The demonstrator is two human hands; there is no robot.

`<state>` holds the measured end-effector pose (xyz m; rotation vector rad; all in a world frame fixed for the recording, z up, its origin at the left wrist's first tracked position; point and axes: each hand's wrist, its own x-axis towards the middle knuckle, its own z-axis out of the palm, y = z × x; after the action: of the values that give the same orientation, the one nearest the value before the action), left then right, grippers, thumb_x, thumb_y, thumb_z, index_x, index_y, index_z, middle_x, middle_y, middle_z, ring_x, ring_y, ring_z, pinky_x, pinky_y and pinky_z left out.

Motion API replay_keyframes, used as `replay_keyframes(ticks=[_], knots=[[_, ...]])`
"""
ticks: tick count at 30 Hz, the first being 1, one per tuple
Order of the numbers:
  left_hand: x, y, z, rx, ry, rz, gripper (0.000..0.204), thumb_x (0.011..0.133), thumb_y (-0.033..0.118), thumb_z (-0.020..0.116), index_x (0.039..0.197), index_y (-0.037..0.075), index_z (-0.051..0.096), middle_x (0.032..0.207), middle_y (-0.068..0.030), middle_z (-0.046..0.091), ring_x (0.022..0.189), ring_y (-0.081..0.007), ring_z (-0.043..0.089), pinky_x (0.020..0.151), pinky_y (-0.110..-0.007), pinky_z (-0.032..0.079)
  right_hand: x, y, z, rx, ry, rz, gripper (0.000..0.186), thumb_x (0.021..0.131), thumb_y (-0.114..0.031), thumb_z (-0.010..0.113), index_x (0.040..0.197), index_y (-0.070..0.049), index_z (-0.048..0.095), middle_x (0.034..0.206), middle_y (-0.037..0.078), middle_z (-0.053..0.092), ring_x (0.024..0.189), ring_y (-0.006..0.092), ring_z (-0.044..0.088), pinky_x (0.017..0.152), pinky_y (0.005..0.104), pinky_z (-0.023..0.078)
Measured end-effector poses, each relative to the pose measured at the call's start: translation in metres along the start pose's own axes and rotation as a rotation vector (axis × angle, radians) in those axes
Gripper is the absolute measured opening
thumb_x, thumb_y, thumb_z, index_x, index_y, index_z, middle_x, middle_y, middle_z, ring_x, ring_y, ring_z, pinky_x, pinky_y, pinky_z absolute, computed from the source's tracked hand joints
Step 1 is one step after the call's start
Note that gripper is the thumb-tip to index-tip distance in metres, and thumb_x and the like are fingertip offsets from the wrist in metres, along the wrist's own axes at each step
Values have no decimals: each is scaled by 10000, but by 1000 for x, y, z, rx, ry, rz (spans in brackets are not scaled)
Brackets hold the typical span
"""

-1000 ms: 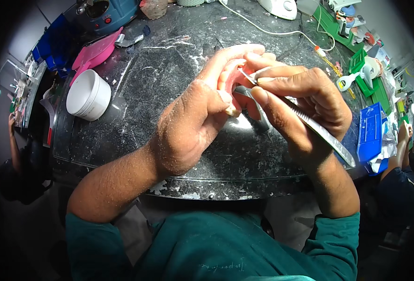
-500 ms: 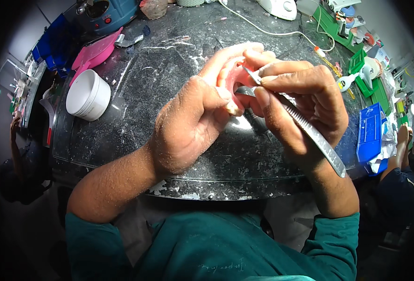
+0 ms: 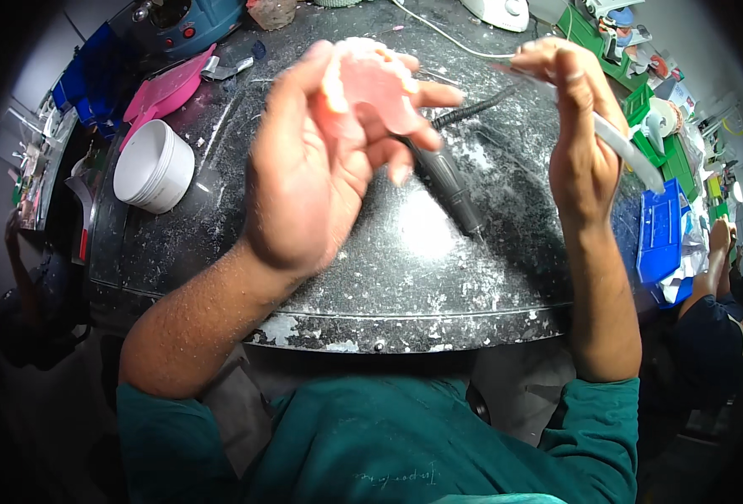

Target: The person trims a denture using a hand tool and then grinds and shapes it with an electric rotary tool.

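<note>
A pink denture (image 3: pixel 371 80) with pale teeth along its outer curve lies in my left hand (image 3: pixel 300 160). My thumb and fingers grip its sides, and its horseshoe shape faces up. To the right and apart from the denture, my right hand (image 3: pixel 581 126) is raised, its fingers partly blurred. It holds a scalpel (image 3: pixel 629 151), whose flat metal handle sticks out beyond the hand's right side. The thin blade end smears toward the left near the fingertips. On the table between my hands lies a black rotary handpiece (image 3: pixel 451 189) with a slim bur and a coiled cord.
A white tub (image 3: pixel 155 166) and a pink dustpan-like scoop (image 3: pixel 170 91) stand at the left of the dusty black table (image 3: pixel 363 290). Behind them is a blue machine (image 3: pixel 195 29). Blue (image 3: pixel 661 231) and green bins line the right side. Another person's arm (image 3: pixel 716 260) shows at far right.
My right hand and the scalpel have pulled away from the denture, up and to the right. My left hand has moved left with the denture and turned it, uncovering the handpiece.
</note>
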<state>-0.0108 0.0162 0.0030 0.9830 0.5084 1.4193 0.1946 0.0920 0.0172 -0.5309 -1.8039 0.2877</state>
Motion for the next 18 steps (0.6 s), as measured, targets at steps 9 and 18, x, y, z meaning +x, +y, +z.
replay_keyframes(ticks=[9, 18], knots=[[5, 6, -9, 123, 56, -100, 654, 1026, 489, 219, 1227, -44, 541, 904, -93, 629, 715, -124, 522, 613, -214, 396, -4, 67, -25, -34, -123, 527, 334, 1039, -309, 480, 913, -37, 629, 696, -13, 548, 605, 102, 520, 578, 263, 448], [11, 7, -16, -109, 50, -159, 688, 1018, 536, 234, 1266, -36, 524, 931, -95, 617, 760, -152, 511, 679, -251, 404, -8, 93, -50, -858, -398, 751, 618, 859, -497, 647, 1221, -4, 559, 1163, 289, 635, 1112, 419, 614, 959, 452, 463]])
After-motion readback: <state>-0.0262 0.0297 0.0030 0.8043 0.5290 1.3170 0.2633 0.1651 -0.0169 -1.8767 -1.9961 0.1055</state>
